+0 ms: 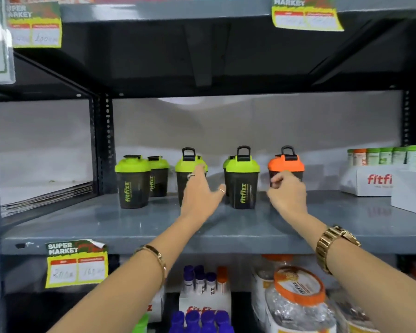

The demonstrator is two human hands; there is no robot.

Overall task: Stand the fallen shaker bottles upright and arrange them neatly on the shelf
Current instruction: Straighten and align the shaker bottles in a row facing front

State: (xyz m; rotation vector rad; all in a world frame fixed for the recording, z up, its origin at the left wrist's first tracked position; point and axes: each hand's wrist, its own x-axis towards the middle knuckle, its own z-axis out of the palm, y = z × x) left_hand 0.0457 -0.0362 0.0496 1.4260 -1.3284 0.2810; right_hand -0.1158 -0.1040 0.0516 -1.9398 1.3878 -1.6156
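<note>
Several dark shaker bottles stand upright on the grey shelf [82,227]. A green-lidded bottle [132,181] is at the left front, with a second [158,176] just behind it. My left hand [199,188] reaches forward, fingers apart, in front of the middle green-lidded bottle [186,164], fingertips at its lid. Another green-lidded bottle [242,179] stands to the right, with one partly hidden behind it. My right hand [287,192] is curled against the body of the orange-lidded bottle [286,164]; the hand hides whether it grips the bottle.
White fitfizz boxes [370,181] topped with small green and orange jars [394,156] fill the shelf's right end. A perforated upright post [105,140] bounds the left. Price tags hang on shelf edges. The lower shelf holds purple-capped bottles [199,280] and a large clear jar [298,299].
</note>
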